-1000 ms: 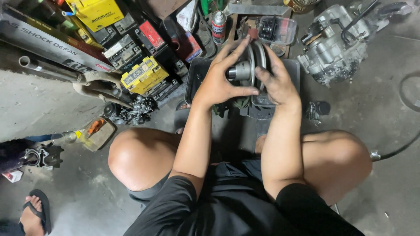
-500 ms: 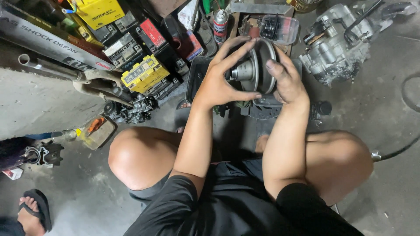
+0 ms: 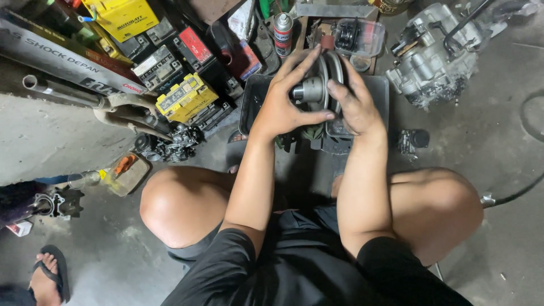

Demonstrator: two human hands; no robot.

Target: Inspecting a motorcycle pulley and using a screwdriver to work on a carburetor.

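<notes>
Grey metal pulley assembly (image 3: 320,85), its discs standing on edge, is gripped between a squatting person's two bare hands above a dark tray (image 3: 379,93) on the concrete floor. The left hand (image 3: 283,105) wraps the hub side, fingers spread over the disc rim and thumb pressed beneath; the right hand (image 3: 354,105) clasps the opposite face, fingers curled onto the rim. Just beyond stand a spray can (image 3: 283,33) and a clear plastic box (image 3: 358,37). An engine casing (image 3: 433,56) sits to the right, yellow batteries (image 3: 184,97) to the left.
</notes>
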